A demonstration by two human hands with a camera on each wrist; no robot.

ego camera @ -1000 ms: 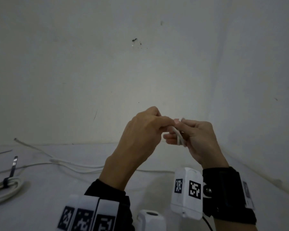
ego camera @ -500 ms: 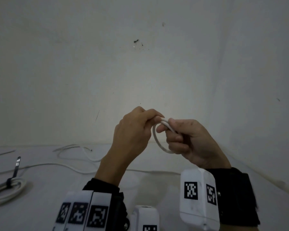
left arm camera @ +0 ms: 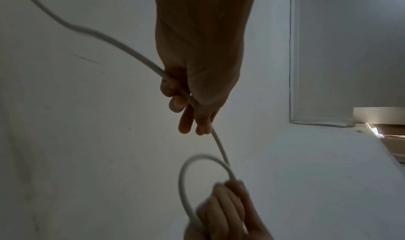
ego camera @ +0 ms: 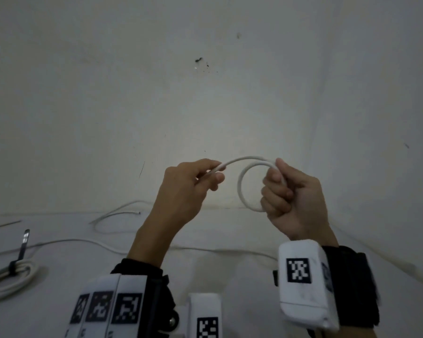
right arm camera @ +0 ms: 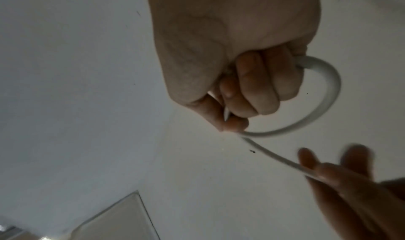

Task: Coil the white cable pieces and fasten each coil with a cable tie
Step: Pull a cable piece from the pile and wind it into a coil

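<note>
I hold a white cable (ego camera: 244,160) up in front of the wall with both hands. My right hand (ego camera: 282,189) grips one small loop (ego camera: 241,189) of it in a fist, thumb on top; the right wrist view shows that loop (right arm camera: 324,105) curving out of my fingers. My left hand (ego camera: 206,173) pinches the cable's free run a short way to the left, and in the left wrist view the cable (left arm camera: 114,42) trails off behind that hand. A finished coil (ego camera: 12,279) bound with a black cable tie (ego camera: 22,250) lies on the white table at the far left.
More loose white cable (ego camera: 112,215) lies in curves across the white table (ego camera: 59,301) below my hands. A plain wall stands close behind, with a corner at the right. Wrist-worn camera units with marker tags fill the bottom of the head view.
My hands have moved apart: the left hand slid left along the cable. The loop in my right hand has opened into a full ring. The loose cable on the table shifted.
</note>
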